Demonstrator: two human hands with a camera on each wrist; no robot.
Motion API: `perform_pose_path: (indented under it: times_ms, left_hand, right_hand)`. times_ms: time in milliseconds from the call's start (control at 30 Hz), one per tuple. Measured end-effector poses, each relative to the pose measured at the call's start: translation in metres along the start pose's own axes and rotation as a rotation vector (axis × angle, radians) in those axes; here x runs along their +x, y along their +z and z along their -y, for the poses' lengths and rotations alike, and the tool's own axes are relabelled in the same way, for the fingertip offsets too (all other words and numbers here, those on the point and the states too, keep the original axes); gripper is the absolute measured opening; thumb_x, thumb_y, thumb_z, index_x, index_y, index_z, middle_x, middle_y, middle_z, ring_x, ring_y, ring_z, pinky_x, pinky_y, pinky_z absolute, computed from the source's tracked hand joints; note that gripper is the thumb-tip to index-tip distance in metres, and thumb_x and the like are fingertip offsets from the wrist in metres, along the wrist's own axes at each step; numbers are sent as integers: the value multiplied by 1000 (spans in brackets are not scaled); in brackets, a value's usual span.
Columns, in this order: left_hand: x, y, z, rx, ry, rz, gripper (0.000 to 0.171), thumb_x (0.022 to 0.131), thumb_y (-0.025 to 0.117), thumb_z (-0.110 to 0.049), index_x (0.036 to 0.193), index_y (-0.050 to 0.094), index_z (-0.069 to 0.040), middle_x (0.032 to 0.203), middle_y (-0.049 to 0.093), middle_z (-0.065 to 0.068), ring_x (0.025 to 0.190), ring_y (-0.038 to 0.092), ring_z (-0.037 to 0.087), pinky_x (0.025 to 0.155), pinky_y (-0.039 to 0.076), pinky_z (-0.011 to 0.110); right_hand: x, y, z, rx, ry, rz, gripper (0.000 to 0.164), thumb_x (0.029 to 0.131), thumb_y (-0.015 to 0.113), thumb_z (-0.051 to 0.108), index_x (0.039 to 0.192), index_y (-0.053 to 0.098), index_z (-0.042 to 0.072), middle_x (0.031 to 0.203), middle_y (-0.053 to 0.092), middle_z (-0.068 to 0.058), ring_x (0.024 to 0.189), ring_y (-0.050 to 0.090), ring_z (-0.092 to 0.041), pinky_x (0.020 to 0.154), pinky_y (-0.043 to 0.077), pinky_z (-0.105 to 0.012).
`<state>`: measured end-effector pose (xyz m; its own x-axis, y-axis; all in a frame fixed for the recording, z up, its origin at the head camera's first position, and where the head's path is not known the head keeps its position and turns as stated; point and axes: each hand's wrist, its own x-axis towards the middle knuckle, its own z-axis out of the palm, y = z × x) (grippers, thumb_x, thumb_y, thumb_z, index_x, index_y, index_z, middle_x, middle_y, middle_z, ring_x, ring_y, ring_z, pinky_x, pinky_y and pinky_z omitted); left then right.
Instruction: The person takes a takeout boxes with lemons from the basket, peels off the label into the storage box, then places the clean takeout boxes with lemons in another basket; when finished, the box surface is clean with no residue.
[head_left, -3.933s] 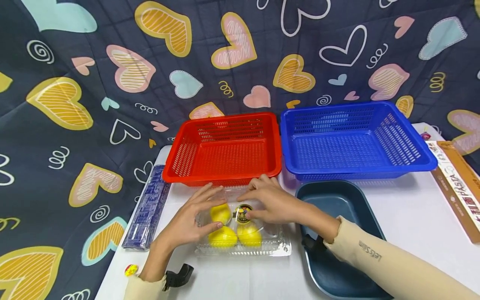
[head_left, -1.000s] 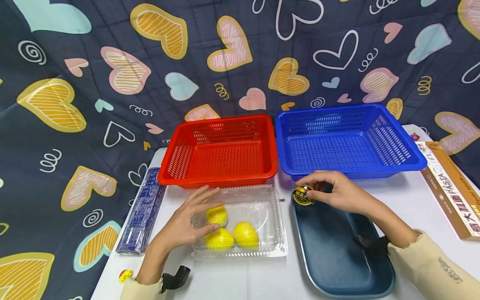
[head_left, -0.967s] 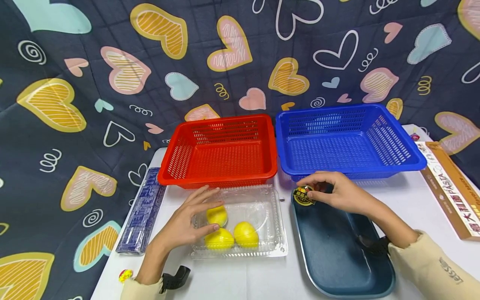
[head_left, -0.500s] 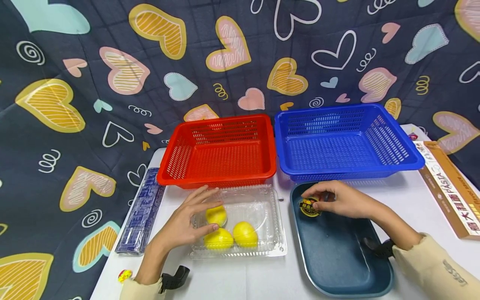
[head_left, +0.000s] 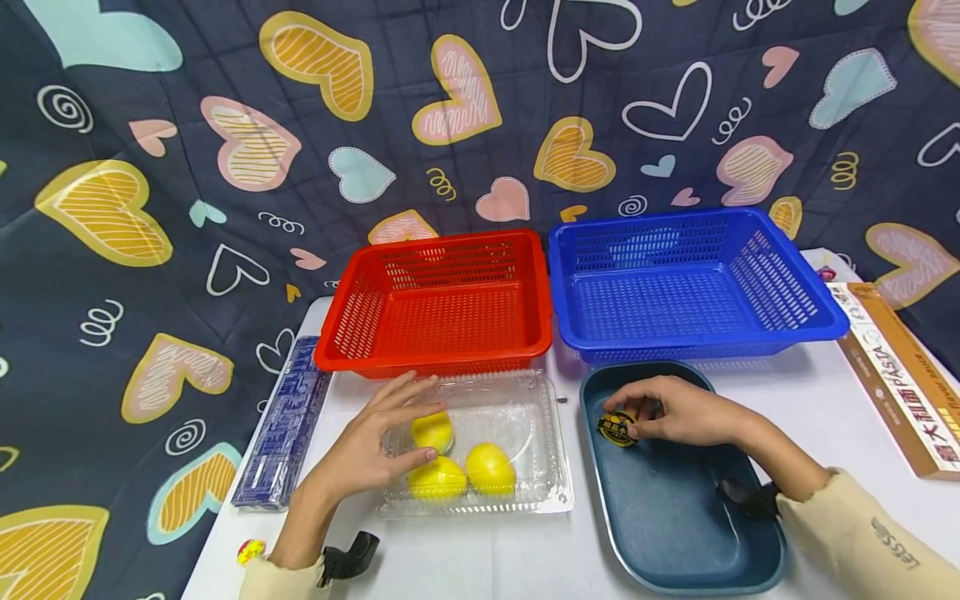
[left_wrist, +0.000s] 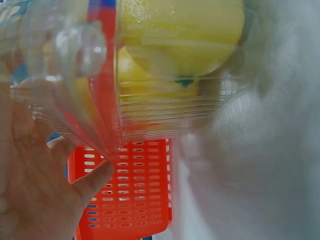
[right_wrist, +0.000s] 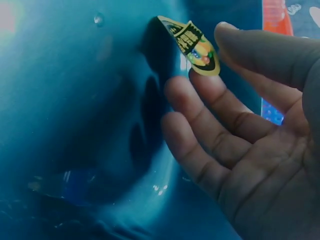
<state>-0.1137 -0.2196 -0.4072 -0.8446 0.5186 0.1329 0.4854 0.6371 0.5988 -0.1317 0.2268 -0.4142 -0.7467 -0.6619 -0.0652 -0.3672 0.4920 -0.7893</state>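
Note:
Lying on the white table, a clear plastic clamshell container (head_left: 525, 433) holds three yellow lemon-like fruits (head_left: 491, 468); the left wrist view shows them close behind its wall. My left hand (head_left: 378, 437) rests at the container's left side, fingers extended and thumb spread. Over the dark teal basin (head_left: 675, 533), my right hand (head_left: 678, 411) holds a round black-and-gold label sticker (head_left: 617, 428) at its fingertips. In the right wrist view the sticker (right_wrist: 197, 47) bends, its lower edge against a fingertip, the thumb close beside it.
Behind the container stands a red basket (head_left: 442, 365), with a blue basket (head_left: 705, 343) to its right. A blue-patterned packet (head_left: 281, 425) and a wrapped candy (head_left: 251, 550) lie left. A pasta box (head_left: 900, 379) lies at the right edge.
The sticker has come off the container's lid, and my right hand has carried it rightward over the teal basin, most recently lower. My left hand stays at the container.

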Motion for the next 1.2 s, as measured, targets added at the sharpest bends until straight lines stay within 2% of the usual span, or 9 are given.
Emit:
perform_pose_path:
  times_ms: [367, 667, 900, 1033, 1200]
  left_hand:
    - [0, 0, 0, 8, 1, 5, 55, 84, 81, -35, 136, 67, -25, 160, 44, -10, 158, 21, 28, 116, 25, 74]
    - [0, 0, 0, -8, -13, 9, 55, 84, 82, -34, 137, 66, -27, 160, 44, -11, 159, 19, 27, 116, 23, 74]
    - [0, -1, -1, 5, -9, 10, 55, 84, 81, -34, 136, 67, -25, 160, 44, -10, 158, 20, 28, 116, 23, 74]
    - [0, -2, -2, 26, -10, 10, 54, 84, 82, -34, 135, 67, -24, 160, 44, -11, 158, 20, 29, 116, 23, 74]
    - [0, -1, -1, 24, -10, 7, 55, 84, 82, -33, 136, 67, -24, 160, 44, -11, 158, 20, 28, 116, 23, 74]
  right_hand:
    - [-1, 3, -2, -102, -14, -15, 34, 89, 75, 8, 122, 70, 2, 94, 70, -3, 78, 60, 1, 68, 54, -22]
    - [-2, 2, -1, -105, -25, 3, 33, 90, 75, 10, 122, 70, 1, 96, 73, -4, 80, 62, 1, 69, 54, -23]
    - [-6, -4, 1, -188, 9, -17, 32, 91, 75, 15, 122, 72, 7, 116, 75, -9, 87, 65, -3, 75, 56, -24]
    - [-10, -10, 4, -175, 5, -31, 33, 92, 74, 18, 124, 71, 8, 119, 74, -10, 93, 68, -11, 78, 58, -28]
    - [-16, -18, 8, -119, 10, -68, 33, 94, 73, 21, 126, 71, 10, 121, 73, -11, 95, 66, -6, 77, 57, -26]
